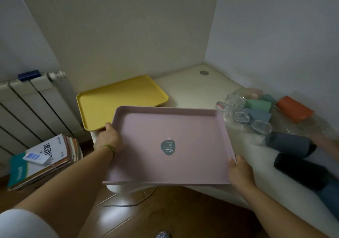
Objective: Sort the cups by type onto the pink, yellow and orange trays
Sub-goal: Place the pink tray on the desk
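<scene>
White corner table (192, 89) carries a yellow tray (117, 98) just behind the pink tray (156, 127). Both hands hold the pink tray over the table's near edge: the left hand (108, 138) is clamped on its left rim, the right hand (238, 171) on its near right corner. Mixed cups (258, 105) lie heaped to its right.

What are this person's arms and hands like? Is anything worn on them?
Both forearms are bare, with no gloves. The left hand has a thin green cord bracelet at its wrist, and a white sleeve covers the upper left arm. The right hand shows no ring or watch.
</scene>
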